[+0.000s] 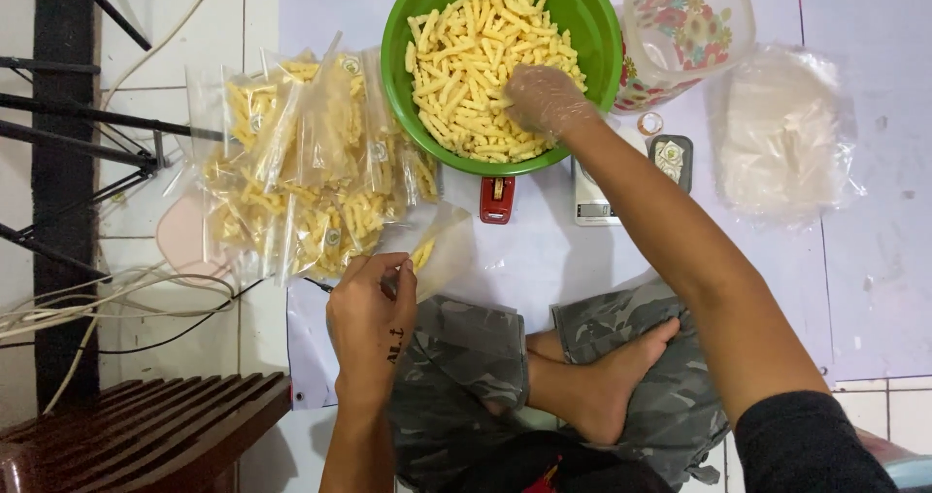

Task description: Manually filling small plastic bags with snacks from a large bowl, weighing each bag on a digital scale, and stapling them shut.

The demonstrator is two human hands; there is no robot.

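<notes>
Yellow snack sticks [476, 56] under right grip [546, 98]

The green bowl [592, 27] is smooth, glossy plastic. The yellow snack sticks [476, 56] look dry, matt and ridged. A thin, clear plastic glove covers the right hand [546, 100]. The filled bags [311, 163] are shiny, crinkled film; the slatted stool [146, 425] is dark varnished wood; the trousers [466, 347] are matt camouflage cloth
</notes>
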